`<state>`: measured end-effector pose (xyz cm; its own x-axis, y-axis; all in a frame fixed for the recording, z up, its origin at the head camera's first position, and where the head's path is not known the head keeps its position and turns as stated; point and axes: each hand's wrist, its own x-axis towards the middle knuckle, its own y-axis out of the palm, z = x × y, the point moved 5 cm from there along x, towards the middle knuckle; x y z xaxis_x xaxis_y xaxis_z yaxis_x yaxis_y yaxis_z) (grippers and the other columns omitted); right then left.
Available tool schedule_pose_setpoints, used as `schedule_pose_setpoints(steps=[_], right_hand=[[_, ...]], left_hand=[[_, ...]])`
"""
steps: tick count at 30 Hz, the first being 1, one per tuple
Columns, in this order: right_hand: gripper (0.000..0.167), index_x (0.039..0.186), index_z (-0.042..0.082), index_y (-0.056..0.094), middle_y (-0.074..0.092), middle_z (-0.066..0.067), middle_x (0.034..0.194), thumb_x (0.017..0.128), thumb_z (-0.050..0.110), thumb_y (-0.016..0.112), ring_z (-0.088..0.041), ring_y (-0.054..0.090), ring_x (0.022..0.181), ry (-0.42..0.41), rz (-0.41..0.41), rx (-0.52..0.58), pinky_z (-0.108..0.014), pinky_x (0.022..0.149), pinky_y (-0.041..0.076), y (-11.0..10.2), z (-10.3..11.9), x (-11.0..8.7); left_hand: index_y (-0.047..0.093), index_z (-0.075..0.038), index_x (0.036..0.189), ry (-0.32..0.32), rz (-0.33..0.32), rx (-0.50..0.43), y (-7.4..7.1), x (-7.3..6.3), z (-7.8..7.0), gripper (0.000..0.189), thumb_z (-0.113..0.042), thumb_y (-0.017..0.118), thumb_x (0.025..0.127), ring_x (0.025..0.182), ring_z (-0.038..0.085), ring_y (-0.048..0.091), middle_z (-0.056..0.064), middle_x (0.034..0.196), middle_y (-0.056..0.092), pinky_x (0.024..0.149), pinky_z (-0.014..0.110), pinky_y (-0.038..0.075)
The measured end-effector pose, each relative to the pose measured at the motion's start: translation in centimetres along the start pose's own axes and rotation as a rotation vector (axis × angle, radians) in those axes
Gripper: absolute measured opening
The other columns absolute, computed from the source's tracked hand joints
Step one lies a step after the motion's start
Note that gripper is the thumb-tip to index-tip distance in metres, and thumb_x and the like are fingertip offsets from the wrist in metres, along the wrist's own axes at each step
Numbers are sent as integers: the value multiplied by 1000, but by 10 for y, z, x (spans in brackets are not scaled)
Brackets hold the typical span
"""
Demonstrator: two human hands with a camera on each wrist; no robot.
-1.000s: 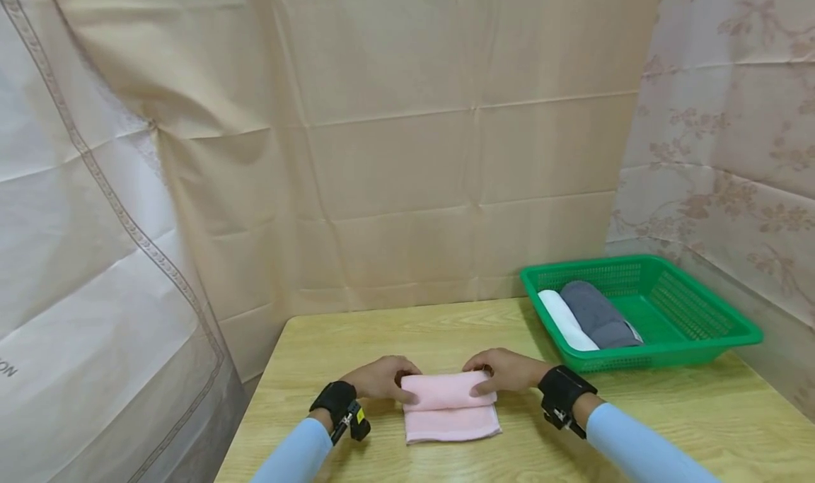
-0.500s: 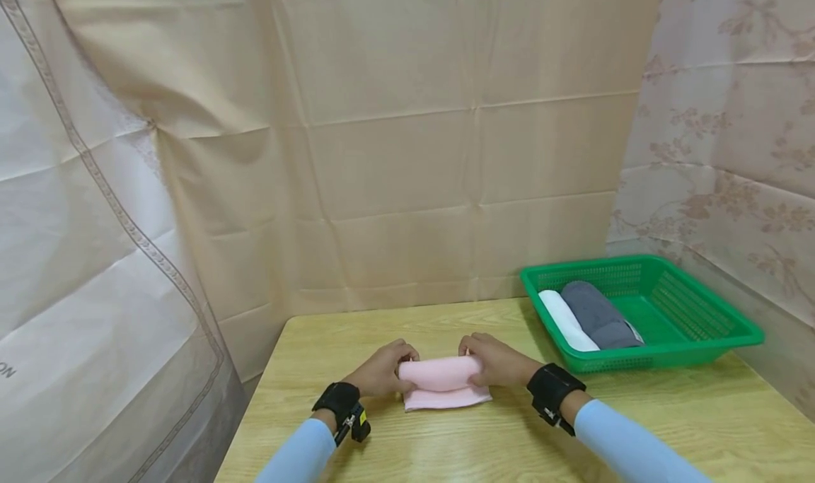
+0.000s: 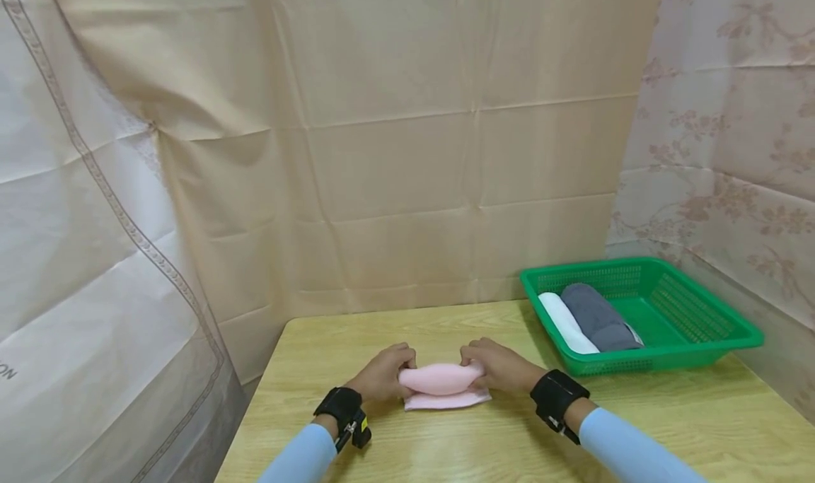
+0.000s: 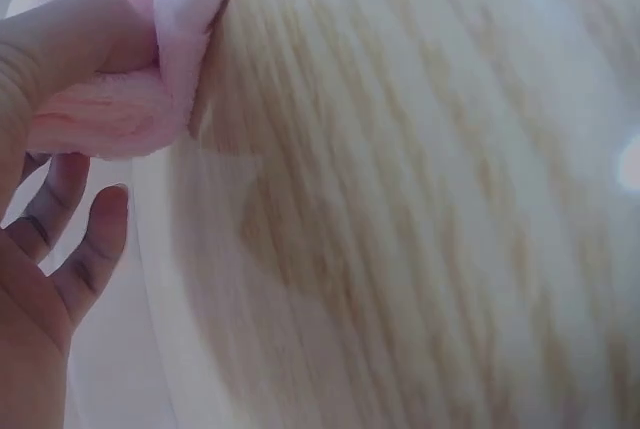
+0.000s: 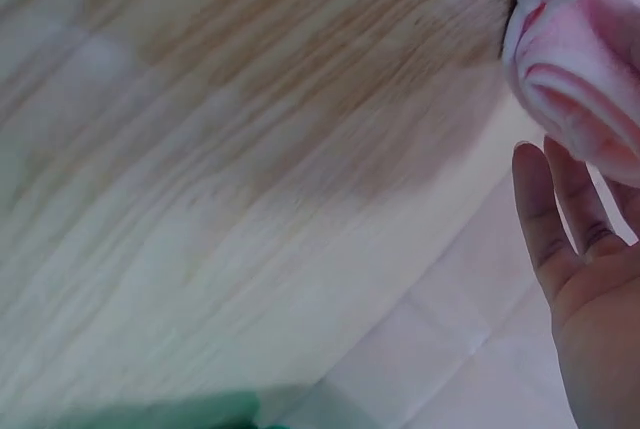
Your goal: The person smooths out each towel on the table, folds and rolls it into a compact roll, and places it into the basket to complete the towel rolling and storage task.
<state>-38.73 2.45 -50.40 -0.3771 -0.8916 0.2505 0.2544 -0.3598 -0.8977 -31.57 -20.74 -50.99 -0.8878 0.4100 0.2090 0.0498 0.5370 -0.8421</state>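
A pink towel [image 3: 442,378], mostly rolled up, lies on the wooden table with a short flat flap on the near side. My left hand [image 3: 384,374] grips the left end of the roll; in the left wrist view its thumb presses the pink towel [image 4: 110,114] from the near side. The right end is held by my right hand [image 3: 503,367]. Coiled layers of the pink towel [image 5: 580,89] show at that end in the right wrist view, where some fingers of the right hand [image 5: 600,279] extend below the roll.
A green plastic basket [image 3: 694,352] stands at the table's right rear, holding a rolled grey towel [image 3: 598,317] and a rolled white towel [image 3: 567,324] side by side. Beige cloth [image 3: 395,150] hangs behind the wooden table [image 3: 446,455].
Both hands have rolled the towel a little, so its flat flap is shorter than a second ago. The right hand has shifted slightly left; in the last half second the roll's middle bulges more.
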Motion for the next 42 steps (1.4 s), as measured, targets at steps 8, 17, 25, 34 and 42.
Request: schedule_pose_setpoints(steps=[8, 17, 25, 34, 42], right_hand=[[10, 106, 23, 71, 67, 10, 107, 100, 30, 68, -10, 53, 98, -123, -75, 42, -32, 84, 45, -14, 6, -7], [10, 94, 23, 70, 65, 9, 106, 95, 33, 74, -18, 55, 96, -101, 43, 115, -32, 82, 44, -11, 8, -1], [17, 87, 19, 67, 64, 8, 92, 88, 26, 83, -19, 55, 85, -37, 138, 253, -27, 75, 44, -11, 12, 2], [20, 79, 13, 65, 53, 13, 77, 91, 21, 79, -3, 44, 69, 73, 201, 437, -20, 61, 37, -6, 17, -2], [24, 94, 17, 62, 60, 13, 84, 88, 25, 84, -3, 51, 75, 150, 256, 433, -23, 67, 42, 1, 19, -7]], left_hand=[[56, -23, 84, 34, 28, 6, -4, 2, -2, 41, -16, 94, 74, 81, 7, 45, -9, 89, 48, 71, 22, 41], [73, -18, 117, -17, 178, -103, 3, -15, 4, 35, -39, 77, 89, 85, 6, 52, -7, 107, 63, 72, 23, 47], [72, -15, 130, -76, 263, -116, 6, -19, -1, 43, -45, 52, 107, 106, 8, 55, -6, 122, 59, 89, 30, 49], [66, -19, 122, -235, 359, -279, 11, -13, -10, 38, -38, 79, 91, 97, 8, 59, -10, 108, 64, 86, 29, 50], [51, -22, 114, -191, 391, -344, 15, -12, -16, 47, -31, 86, 84, 90, 11, 64, -4, 100, 66, 79, 27, 53]])
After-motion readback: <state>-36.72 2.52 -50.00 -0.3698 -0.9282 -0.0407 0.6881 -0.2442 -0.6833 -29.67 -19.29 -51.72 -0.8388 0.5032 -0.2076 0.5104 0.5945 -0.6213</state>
